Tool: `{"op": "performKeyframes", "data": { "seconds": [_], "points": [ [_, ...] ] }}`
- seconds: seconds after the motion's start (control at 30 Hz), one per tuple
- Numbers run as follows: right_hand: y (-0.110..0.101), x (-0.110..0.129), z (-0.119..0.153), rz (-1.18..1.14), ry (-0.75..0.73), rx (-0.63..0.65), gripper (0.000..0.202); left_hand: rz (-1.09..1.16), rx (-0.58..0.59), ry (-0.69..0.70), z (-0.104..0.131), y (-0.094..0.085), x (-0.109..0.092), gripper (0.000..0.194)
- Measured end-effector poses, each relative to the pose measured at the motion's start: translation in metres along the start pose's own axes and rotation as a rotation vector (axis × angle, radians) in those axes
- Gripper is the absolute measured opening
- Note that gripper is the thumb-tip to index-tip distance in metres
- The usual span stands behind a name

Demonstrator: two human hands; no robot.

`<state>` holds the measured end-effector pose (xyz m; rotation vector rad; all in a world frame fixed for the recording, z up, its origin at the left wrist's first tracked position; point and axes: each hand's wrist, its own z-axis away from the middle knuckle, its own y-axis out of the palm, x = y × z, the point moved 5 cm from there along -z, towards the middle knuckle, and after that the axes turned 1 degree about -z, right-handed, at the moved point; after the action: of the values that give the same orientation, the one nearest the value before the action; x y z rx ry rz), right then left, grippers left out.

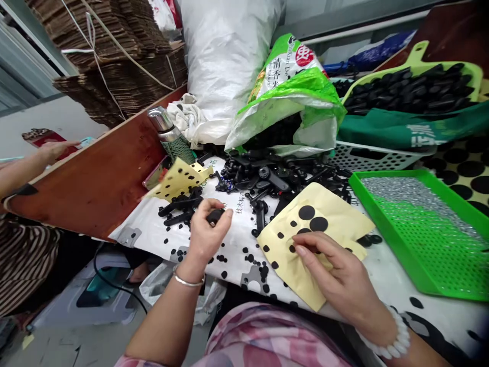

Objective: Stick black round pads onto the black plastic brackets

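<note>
My left hand (208, 232) is curled round a small black part (215, 216), of which only a piece shows between thumb and fingers. My right hand (336, 272) has thumb and forefinger pressed together over a yellow sheet (305, 285) bearing round black stickers (319, 224); at its fingertips is a small dark dot. Behind the hands lies a heap of black plastic parts (267, 176). More black parts (181, 209) rest left of my left hand, beside another yellow dotted sheet (179, 178).
A green tray (405, 244) of small silvery pieces stands at the right. Behind are an open green-and-white bag (317, 102), a scoop (477, 76) full of black parts and a flask (171, 135). Past the brown board (95, 188), another person's hand (53, 151) shows.
</note>
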<state>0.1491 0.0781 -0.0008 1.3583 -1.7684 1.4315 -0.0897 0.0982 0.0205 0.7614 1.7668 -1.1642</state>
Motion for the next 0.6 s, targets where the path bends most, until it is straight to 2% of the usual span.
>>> {"op": "performKeyframes", "data": {
  "seconds": [0.07, 0.13, 0.27, 0.37, 0.47, 0.53, 0.6],
  "points": [
    [-0.005, -0.003, 0.004, 0.030, -0.043, -0.019, 0.010, -0.332, -0.147, 0.100, -0.009, -0.016, 0.006, 0.030],
    [-0.009, -0.005, 0.006, 0.041, -0.065, -0.026, 0.012, -0.586, -0.236, 0.155, -0.018, -0.026, 0.013, 0.034],
    [-0.013, -0.009, 0.010, 0.055, -0.069, -0.025, 0.013, -0.872, -0.328, 0.171, -0.042, -0.040, 0.028, 0.047],
    [-0.016, -0.010, 0.011, 0.065, -0.076, -0.046, 0.014, -0.926, -0.285, 0.177, -0.056, -0.048, 0.036, 0.052],
    [-0.021, -0.011, 0.010, 0.077, -0.078, -0.078, 0.012, -0.875, -0.341, 0.295, -0.053, -0.051, 0.030, 0.045],
    [-0.027, -0.013, 0.008, 0.096, -0.068, -0.120, 0.010, -0.797, -0.382, 0.404, -0.041, -0.043, 0.018, 0.037],
    [-0.033, -0.016, 0.003, 0.140, -0.060, -0.178, 0.010, -0.669, -0.298, 0.497, -0.028, -0.024, 0.004, 0.029]
  ]
}}
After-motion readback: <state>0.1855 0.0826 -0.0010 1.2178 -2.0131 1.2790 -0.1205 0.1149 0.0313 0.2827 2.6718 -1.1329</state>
